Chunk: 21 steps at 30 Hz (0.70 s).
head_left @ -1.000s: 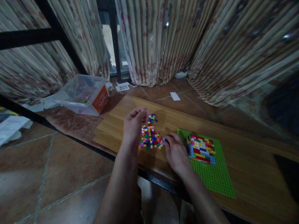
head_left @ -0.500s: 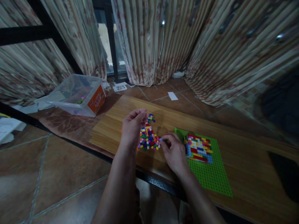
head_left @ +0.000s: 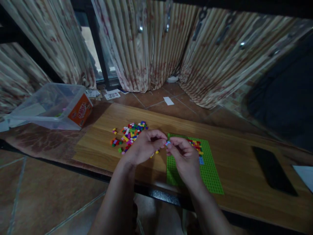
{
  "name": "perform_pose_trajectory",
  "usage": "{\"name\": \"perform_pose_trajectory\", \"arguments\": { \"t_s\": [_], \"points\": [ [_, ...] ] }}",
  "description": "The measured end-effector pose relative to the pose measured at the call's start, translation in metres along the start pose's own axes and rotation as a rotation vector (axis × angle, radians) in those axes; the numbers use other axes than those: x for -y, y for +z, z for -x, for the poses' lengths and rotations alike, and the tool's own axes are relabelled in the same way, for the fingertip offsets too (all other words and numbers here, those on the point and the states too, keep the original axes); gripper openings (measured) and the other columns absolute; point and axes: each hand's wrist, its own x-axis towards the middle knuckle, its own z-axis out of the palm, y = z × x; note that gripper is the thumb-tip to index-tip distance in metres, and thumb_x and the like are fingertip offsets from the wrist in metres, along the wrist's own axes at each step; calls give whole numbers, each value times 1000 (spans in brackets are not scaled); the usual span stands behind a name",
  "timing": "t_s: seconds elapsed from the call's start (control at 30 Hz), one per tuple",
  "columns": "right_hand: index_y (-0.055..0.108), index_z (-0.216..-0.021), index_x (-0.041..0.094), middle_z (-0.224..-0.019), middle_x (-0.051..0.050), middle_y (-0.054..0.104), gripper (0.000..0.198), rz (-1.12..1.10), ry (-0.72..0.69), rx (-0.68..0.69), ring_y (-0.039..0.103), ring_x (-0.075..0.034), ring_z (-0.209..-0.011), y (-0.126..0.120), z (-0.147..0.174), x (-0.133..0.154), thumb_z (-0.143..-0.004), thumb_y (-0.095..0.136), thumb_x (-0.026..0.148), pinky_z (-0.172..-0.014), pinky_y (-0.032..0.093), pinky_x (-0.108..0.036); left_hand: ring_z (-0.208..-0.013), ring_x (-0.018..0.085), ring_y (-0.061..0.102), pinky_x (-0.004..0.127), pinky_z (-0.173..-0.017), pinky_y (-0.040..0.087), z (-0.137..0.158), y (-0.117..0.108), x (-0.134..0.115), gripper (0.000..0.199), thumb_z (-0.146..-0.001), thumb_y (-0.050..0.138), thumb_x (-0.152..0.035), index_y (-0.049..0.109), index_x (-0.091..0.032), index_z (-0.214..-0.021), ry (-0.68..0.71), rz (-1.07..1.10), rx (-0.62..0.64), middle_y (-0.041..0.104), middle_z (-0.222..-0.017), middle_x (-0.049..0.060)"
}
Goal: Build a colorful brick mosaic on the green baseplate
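Note:
Over the left edge of the baseplate, my left hand (head_left: pixel 146 147) and my right hand (head_left: pixel 185 157) meet fingertip to fingertip. Both pinch small toy bricks (head_left: pixel 168 143), one light blue with a bit of pink or purple beside it; whether they are joined I cannot tell. Left of my hands, a pile of loose coloured bricks (head_left: pixel 129 132) lies on the wooden board, partly covered by my left hand. Behind my right hand, the built block of coloured bricks (head_left: pixel 201 160) stands on the green baseplate (head_left: pixel 207 182), mostly hidden.
A clear plastic bin (head_left: pixel 49 122) with an orange label stands at the left end, a few bricks inside. On the wooden board (head_left: pixel 234 163), a black flat object (head_left: pixel 274 171) lies at the right. White paper (head_left: pixel 304 174) is at the far right; striped curtains (head_left: pixel 156 49) hang behind.
My left hand has come away from the brick pile toward my right hand, and their fingertips now meet around small bricks. The view has turned to the right.

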Motion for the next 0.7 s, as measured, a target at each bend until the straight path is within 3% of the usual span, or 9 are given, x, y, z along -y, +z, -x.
{"name": "perform_pose_trajectory", "arguments": {
  "t_s": [0.33,0.7],
  "points": [
    [70,-85,21,-72,2,71,13,-1,23,3,65,-12,-63,-18,2,8,-79,72,33,-57,56,-25,-64,11,55,23,-63,43,-9,23,8,11,-83,62,-24,67,-16,-78,70,-49,40,63,-68,1],
    [75,-94,23,-74,1,73,20,-32,45,-72,66,-12,-61,-45,5,16,-76,75,32,-59,57,-28,-58,11,54,23,-59,42,-12,42,3,11,-78,66,-25,68,-15,-74,4,111,-69,60,-61,1]
  ]
}}
